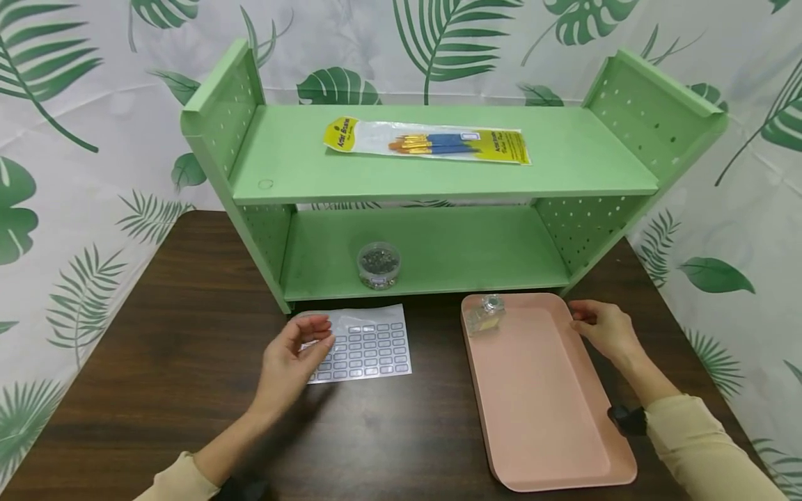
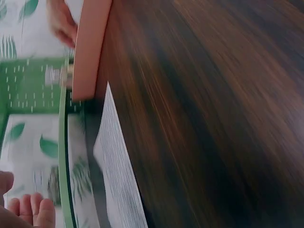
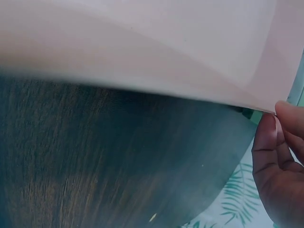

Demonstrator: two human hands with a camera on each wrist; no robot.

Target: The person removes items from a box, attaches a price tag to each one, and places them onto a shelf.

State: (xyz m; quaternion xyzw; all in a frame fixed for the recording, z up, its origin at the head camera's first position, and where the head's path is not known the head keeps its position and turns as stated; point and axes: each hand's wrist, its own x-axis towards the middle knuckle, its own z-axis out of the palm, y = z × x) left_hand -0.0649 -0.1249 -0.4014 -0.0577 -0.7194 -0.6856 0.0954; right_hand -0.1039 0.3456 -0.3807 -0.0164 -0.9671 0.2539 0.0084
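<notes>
My right hand is at the far right corner of a pink tray, thumb and fingertips pinching its rim. A small clear glass bottle with a faceted stopper, like a perfume bottle, sits in the tray's far left corner. My left hand hovers over the left part of a white sheet of blue-bordered labels, its fingers loosely bent with nothing between them. Part of the sheet is hidden behind that hand. In the left wrist view the fingers show at the lower left.
Behind the sheet and tray stands a green two-level shelf. A packet of paintbrushes lies on its upper board. On the lower board is a round clear tub of small dark pieces. Everything stands on a dark wooden table before a leaf-patterned cloth.
</notes>
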